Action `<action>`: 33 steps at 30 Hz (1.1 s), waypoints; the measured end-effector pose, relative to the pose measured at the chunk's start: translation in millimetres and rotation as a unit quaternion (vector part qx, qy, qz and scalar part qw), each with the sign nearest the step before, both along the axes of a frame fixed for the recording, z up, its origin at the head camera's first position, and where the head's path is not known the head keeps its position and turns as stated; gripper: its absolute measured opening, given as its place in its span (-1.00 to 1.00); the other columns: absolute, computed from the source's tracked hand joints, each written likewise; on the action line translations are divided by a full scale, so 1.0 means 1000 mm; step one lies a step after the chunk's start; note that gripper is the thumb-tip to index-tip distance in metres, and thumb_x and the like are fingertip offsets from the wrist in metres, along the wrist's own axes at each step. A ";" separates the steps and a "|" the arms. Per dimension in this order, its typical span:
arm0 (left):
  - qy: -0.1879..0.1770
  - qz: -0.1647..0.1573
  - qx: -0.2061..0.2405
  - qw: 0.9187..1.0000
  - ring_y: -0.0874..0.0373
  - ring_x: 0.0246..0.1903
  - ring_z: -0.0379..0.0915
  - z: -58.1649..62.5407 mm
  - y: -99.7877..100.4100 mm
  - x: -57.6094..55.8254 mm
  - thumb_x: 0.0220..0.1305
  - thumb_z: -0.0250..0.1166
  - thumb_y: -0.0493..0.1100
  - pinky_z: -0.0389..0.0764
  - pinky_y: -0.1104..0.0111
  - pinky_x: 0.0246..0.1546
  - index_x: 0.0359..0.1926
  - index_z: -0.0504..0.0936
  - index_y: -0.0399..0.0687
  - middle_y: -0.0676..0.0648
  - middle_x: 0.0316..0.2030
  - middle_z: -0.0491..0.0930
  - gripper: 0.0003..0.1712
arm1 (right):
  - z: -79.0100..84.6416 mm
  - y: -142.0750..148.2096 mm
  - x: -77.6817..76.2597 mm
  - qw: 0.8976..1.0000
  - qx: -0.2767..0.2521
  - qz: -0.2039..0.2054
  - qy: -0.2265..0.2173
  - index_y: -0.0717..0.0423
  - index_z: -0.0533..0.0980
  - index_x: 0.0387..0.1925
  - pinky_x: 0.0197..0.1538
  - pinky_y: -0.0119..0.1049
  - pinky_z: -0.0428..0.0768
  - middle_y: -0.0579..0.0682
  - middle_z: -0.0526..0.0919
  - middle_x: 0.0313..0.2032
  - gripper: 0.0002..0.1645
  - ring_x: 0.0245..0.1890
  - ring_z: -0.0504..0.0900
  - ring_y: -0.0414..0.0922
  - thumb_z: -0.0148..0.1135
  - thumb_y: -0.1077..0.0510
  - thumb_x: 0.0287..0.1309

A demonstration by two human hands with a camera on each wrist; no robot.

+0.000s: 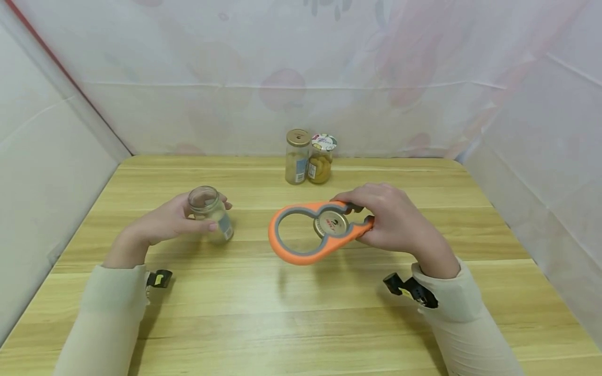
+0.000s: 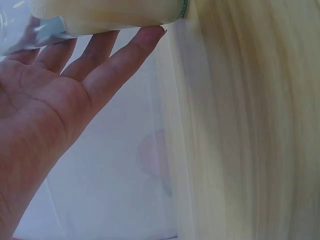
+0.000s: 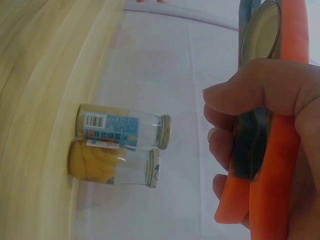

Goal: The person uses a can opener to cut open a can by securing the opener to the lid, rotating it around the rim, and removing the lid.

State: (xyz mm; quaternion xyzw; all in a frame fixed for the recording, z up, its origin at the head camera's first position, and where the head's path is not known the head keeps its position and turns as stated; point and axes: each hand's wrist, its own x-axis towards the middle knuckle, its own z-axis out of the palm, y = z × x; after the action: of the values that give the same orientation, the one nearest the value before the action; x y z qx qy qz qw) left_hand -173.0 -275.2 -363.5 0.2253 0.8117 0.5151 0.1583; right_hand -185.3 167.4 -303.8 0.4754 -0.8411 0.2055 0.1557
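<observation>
My left hand [image 1: 162, 222] grips an open glass jar [image 1: 220, 219], with the thumb on the near side and fingers round the far side. Pale contents and a blue label show through its glass; in the left wrist view the jar [image 2: 110, 12] is cut off at the top. Above the table's middle, my right hand [image 1: 395, 216] holds an orange and grey jar opener [image 1: 301, 259] by its handles. A gold metal lid [image 1: 333, 223] sits in the opener's smaller ring, while the larger ring has nothing in it. The lid's pale inside [image 3: 257, 37] faces the right wrist camera.
Two closed jars stand side by side at the table's back: a gold-lidded jar [image 1: 296, 162] and a shorter jar [image 1: 321, 167] with yellow-orange pieces and a patterned lid. Pale curtains [image 1: 211, 115] hang behind and beside the wooden table [image 1: 263, 324].
</observation>
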 end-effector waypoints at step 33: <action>0.283 0.209 0.431 0.831 -0.03 -0.09 0.58 0.055 0.032 0.022 0.22 0.24 -0.51 0.59 0.30 0.04 -0.03 0.51 -0.52 -0.26 -0.15 0.61 -0.72 | 0.002 -0.005 0.007 1.000 -0.013 0.003 0.007 -0.16 0.67 -0.03 -0.35 -0.30 0.43 -0.30 0.68 -0.28 -0.44 -0.39 0.51 -0.32 0.53 0.16 -0.20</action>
State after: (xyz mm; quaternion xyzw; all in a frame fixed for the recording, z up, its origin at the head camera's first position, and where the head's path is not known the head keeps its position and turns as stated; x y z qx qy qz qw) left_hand -151.5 -243.1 -308.2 0.2313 0.5440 0.7474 -0.3032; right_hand -178.6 162.0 -301.8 0.4773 -0.8359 0.2132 0.1673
